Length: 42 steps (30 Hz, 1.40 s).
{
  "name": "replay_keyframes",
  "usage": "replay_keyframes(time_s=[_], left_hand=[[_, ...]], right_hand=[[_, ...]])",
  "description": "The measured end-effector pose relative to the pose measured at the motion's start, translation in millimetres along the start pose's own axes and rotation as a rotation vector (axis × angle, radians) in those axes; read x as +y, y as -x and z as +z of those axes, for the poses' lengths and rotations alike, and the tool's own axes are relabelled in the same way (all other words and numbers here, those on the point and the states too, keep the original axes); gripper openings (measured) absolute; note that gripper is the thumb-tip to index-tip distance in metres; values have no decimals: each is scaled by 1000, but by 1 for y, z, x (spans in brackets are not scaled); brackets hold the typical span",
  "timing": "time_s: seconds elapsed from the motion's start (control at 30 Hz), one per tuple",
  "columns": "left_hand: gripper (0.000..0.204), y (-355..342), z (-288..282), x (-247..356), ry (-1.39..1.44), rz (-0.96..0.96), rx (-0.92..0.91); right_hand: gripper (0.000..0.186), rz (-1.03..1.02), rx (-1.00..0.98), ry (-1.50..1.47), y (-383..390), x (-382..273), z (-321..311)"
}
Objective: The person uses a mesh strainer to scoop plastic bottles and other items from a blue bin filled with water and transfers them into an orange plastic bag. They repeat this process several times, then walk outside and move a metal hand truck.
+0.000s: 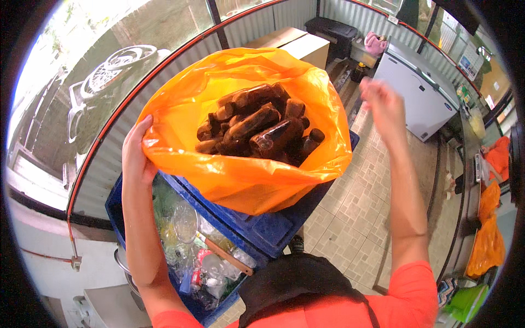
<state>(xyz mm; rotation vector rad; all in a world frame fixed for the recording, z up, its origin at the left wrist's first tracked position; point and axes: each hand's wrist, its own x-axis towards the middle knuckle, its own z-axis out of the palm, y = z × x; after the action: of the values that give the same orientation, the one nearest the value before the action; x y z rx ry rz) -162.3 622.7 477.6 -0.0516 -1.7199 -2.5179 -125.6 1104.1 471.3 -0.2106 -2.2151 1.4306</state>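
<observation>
Left hand [139,150]: clamped on orange bag [262,188], left side
Right hand [385,106]: blurred, can't tell closure
Bottles [249,124]: likely mid-bagging
Bag's right side: probably needs gripping next

A white chest freezer [410,90] stands on a tiled floor [355,210]. Left of the freezer sit a pink bundle [375,42], a black lidded box [334,33] and, farther left, a cardboard box [298,45]; to its right hangs a calendar [471,60].

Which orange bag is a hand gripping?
The open bag containing brown bottles, its rim gripped by the left hand; the far-right orange bag is untouched.
</observation>
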Motion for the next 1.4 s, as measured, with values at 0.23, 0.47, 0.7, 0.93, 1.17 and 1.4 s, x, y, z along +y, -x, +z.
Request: replay_keyframes(time_s=[0.23, 0.47, 0.7, 0.93, 1.17, 1.4], left_hand=[[50, 20, -17, 19, -159, -54, 1], [83, 130, 46, 28, -1102, 967, -244], [49, 82, 187, -58, -1943, 563, -770], [17, 115, 171, 21, -1781, 308, -632], [69, 202, 168, -13, -1281, 708, 268], [16, 352, 49, -236, -877, 456, 1320]], right_hand=[[78, 207, -418, 478, -152, 40, 93], [31, -240, -136, 33, -197, 34, 129], [25, -82, -505, -72, -213, 35, 124], [35, 61, -643, -430, -223, 72, 78], [60, -464, -203, -78, -218, 84, 35], [71, -162, -1235, -999, -80, 146, -34]])
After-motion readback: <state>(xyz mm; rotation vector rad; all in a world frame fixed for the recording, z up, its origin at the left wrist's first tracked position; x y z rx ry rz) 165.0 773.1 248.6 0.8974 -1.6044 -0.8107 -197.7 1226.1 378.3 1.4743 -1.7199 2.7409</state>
